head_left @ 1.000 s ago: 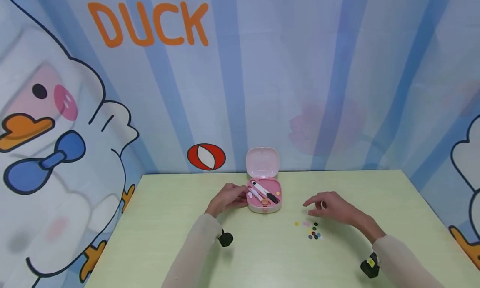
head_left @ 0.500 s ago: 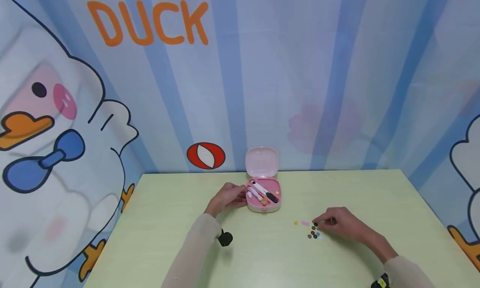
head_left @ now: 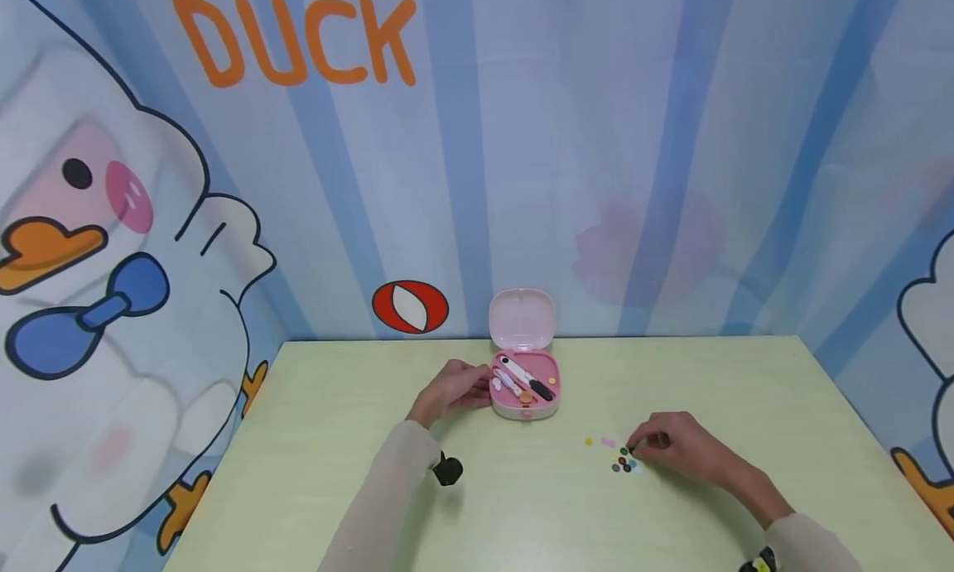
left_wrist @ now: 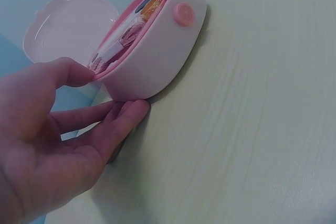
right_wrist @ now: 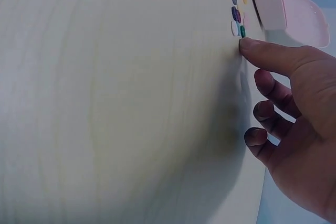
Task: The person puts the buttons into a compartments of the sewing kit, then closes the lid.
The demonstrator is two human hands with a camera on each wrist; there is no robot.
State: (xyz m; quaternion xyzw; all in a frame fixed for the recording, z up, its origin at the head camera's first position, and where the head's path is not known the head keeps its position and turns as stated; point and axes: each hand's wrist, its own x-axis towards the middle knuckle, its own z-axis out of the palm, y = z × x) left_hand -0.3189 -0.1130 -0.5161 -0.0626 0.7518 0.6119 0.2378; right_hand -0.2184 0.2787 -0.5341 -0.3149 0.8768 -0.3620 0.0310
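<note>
Left hand (head_left: pixel 450 389) grips left side of pink hinged box (head_left: pixel 508 410); right hand (head_left: pixel 674 446) seems to pinch dark button (head_left: pixel 632 449), front-right of box, beside loose buttons (head_left: pixel 623 462). Fingertip-only hold could let it slip. Box, lid (head_left: pixel 522 319) raised, contains white-and-black tool (head_left: pixel 528 379), yellow disc (head_left: pixel 552 381).

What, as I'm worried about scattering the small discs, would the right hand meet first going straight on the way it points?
For the right hand, probably the dark green disc, lying just ahead; whether they already touch is hard to tell.
</note>
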